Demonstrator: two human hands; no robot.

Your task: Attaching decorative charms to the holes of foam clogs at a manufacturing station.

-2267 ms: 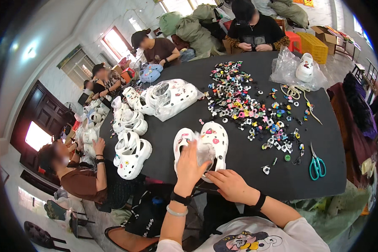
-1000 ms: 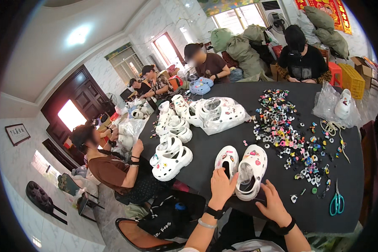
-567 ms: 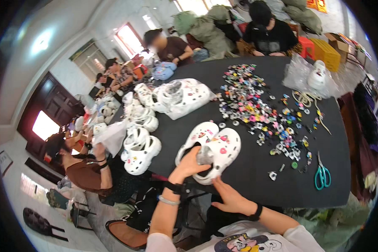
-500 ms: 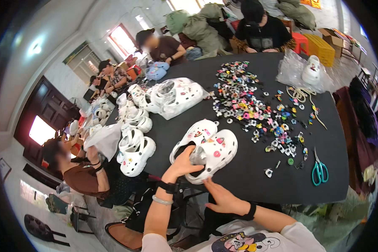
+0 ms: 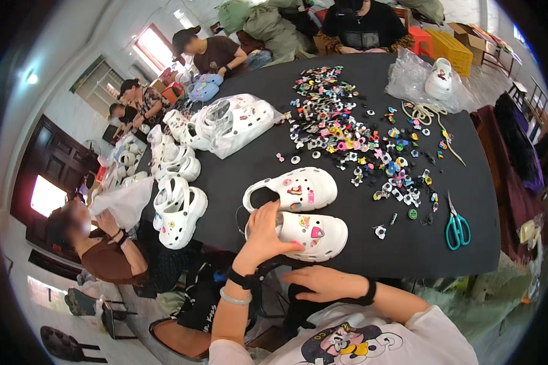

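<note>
White clogs [image 5: 313,185]: side by side at the worktop's [image 5: 408,255] near edge, toes now swung from the far edge toward the right, so the pair lies crosswise.
Right hand [image 5: 329,283]: open, fingers loosely extended, holding nothing, just beside the near edge.
Left hand [image 5: 263,234]: half-curled over the nearer clog [image 5: 327,236], thumb on its upper; how firmly it grips cannot be told.
Scissors [image 5: 458,234]: toward the near right corner.
Loose charms [image 5: 347,131]: heaped toward the far edge.
</note>
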